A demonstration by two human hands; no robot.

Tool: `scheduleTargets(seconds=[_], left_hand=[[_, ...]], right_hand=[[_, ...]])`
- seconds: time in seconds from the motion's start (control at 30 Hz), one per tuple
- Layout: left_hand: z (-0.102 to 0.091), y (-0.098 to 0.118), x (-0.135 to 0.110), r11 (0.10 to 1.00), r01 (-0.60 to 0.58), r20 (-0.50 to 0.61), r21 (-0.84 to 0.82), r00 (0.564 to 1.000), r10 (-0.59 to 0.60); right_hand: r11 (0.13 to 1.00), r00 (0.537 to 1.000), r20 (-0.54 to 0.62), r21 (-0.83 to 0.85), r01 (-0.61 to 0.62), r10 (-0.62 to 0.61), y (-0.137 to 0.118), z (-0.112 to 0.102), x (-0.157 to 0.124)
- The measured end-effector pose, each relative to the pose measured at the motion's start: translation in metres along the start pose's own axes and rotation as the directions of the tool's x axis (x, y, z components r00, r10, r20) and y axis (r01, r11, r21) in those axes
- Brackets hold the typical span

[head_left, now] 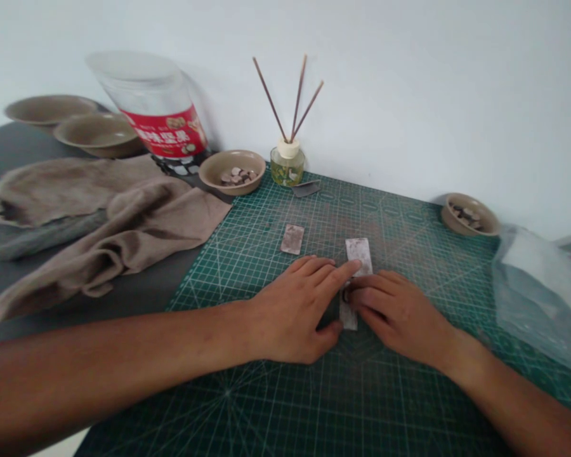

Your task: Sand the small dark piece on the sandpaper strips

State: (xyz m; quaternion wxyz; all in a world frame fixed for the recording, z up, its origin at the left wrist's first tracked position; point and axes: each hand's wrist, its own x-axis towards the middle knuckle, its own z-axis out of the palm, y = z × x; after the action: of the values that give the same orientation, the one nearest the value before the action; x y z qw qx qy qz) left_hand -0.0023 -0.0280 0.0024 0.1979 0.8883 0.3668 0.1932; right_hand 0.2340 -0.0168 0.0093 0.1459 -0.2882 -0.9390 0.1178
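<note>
My left hand [304,304] lies palm down on the green cutting mat [209,387], fingers stretched out. Its index fingertip presses on a pale, worn strip [359,251], and its thumb is beside the strip's near end. Over the middle of this strip is my right hand [400,311], its fingers pinched together. A small dark edge shows at those fingertips, but the piece itself is mostly hidden. Ahead of my left knuckles lies a smaller brownish rectangular piece [293,239], flat on the mat and apart from both hands.
Small bowls of chips stand at the back [207,171] and right [490,222]. A reed diffuser [288,165] has a grey scrap [307,188] beside it. Left are a brown suede-like cloth [171,222], a red-labelled jar [171,130] and empty bowls [95,143]. A plastic bag [528,304] lies right.
</note>
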Motion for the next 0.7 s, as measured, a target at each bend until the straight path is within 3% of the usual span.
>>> scheduleTargets(seconds=[0.23, 0.43, 0.6, 0.7], left_hand=[[0.0001, 0.0004, 0.0000, 1.000, -0.010, -0.006, -0.016, 1.000, 0.010], [0.0008, -0.0004, -0.0003, 1.000, 0.000, -0.003, 0.002, 1.000, 0.000], [0.0001, -0.0001, -0.0001, 1.000, -0.016, 0.000, 0.001, 1.000, 0.016], [-0.0001, -0.0003, 0.0001, 1.000, -0.014, -0.003, -0.003, 1.000, 0.014]], right_hand=[[0.995, 0.995, 0.035, 0.033, 0.095, -0.096, -0.0033, 0.0028, -0.0025], [0.999, 0.999, -0.028, 0.041, -0.033, 0.034, 0.0019, 0.0011, 0.0019], [0.993, 0.997, 0.047, 0.100, 0.062, -0.067, -0.0052, 0.0028, -0.0001], [0.999, 1.000, 0.000, 0.049, 0.020, -0.020, -0.0047, 0.0054, 0.0028]])
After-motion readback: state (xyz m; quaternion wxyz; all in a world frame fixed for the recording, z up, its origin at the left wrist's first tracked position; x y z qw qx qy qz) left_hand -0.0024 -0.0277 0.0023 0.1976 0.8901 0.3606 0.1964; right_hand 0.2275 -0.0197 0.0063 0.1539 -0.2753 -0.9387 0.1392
